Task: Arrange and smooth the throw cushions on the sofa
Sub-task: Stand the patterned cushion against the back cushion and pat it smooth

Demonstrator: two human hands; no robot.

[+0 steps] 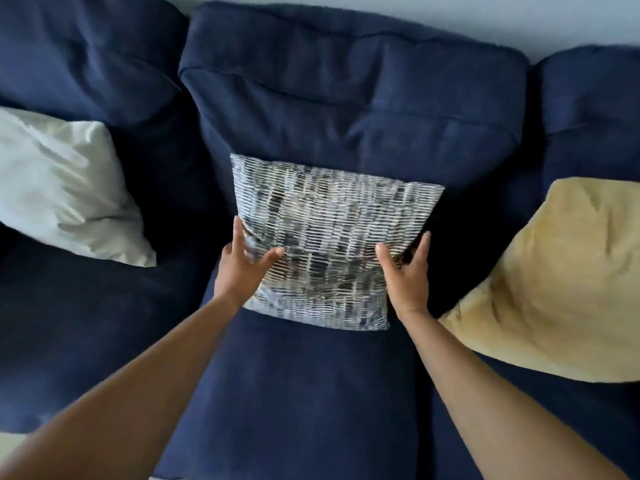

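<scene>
A grey-and-white patterned cushion (329,230) leans against the middle back cushion of the navy sofa (311,393). My left hand (242,268) grips its left edge, thumb on the front face and fingers behind. On the cushion's right edge sits my right hand (408,271), held the same way. A pale mint-white cushion (65,185) lies on the left seat. A yellow cushion (561,282) rests on the right seat, close to my right forearm.
The sofa has three dark blue back cushions along a pale wall (450,15). A strip of light floor (14,441) shows at the bottom left corner, below the seat's front edge.
</scene>
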